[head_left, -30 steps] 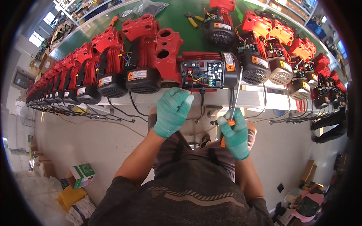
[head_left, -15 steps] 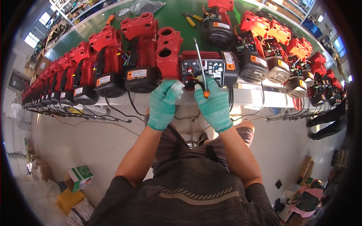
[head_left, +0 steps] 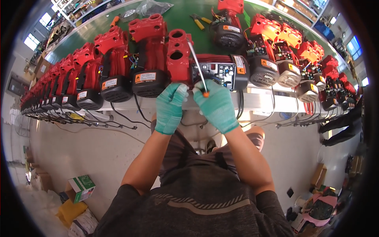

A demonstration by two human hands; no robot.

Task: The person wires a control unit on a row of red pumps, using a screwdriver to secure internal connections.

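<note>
In front of me a red pump (head_left: 179,63) with a black motor end lies sideways at the bench's near edge, its terminal box (head_left: 227,71) uncovered to show a circuit board. My right hand (head_left: 217,104), in a green glove, grips a screwdriver (head_left: 198,67) with an orange handle. The long shaft points away from me, slanting up to the left across the box and the pump's red body. Also gloved, my left hand (head_left: 169,106) is closed in a pinch beside the pump's near edge; whatever is between its fingertips is too small to make out.
Similar pumps (head_left: 114,85) line the bench on the left, and more with uncovered boards (head_left: 284,53) stand to the right. Yellow-handled pliers (head_left: 198,23) and a plastic bag (head_left: 154,6) lie on the green bench top (head_left: 181,17). Black cables (head_left: 136,108) hang over the near edge.
My right hand has shifted left toward my left hand, and the screwdriver's shaft now leans further left. My left hand stays nearly where it was, still pinched.
</note>
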